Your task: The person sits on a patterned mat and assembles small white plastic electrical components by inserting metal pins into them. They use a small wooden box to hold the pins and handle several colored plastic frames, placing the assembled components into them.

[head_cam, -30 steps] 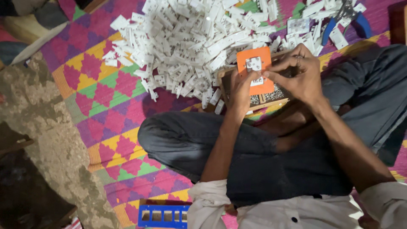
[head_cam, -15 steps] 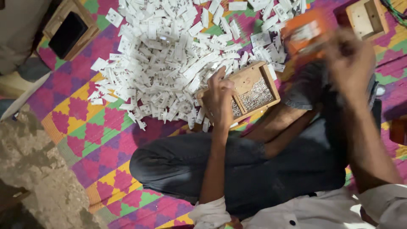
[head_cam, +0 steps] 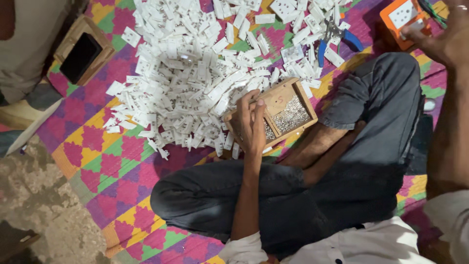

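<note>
Now my left hand [head_cam: 254,124] rests with bent fingers inside the wooden box [head_cam: 286,100] of small screws on my lap, gripping nothing I can see. My right hand [head_cam: 439,41] clasps the orange plate [head_cam: 398,17] beside the pliers [head_cam: 337,36], near the white pile [head_cam: 195,73].

We are seeing one screen: a flat black rectangular phone [head_cam: 80,57] lying dark inside a small open wooden box [head_cam: 66,40] on the patterned mat [head_cam: 97,146], upper left. No packages, labels or signs are showing.
</note>
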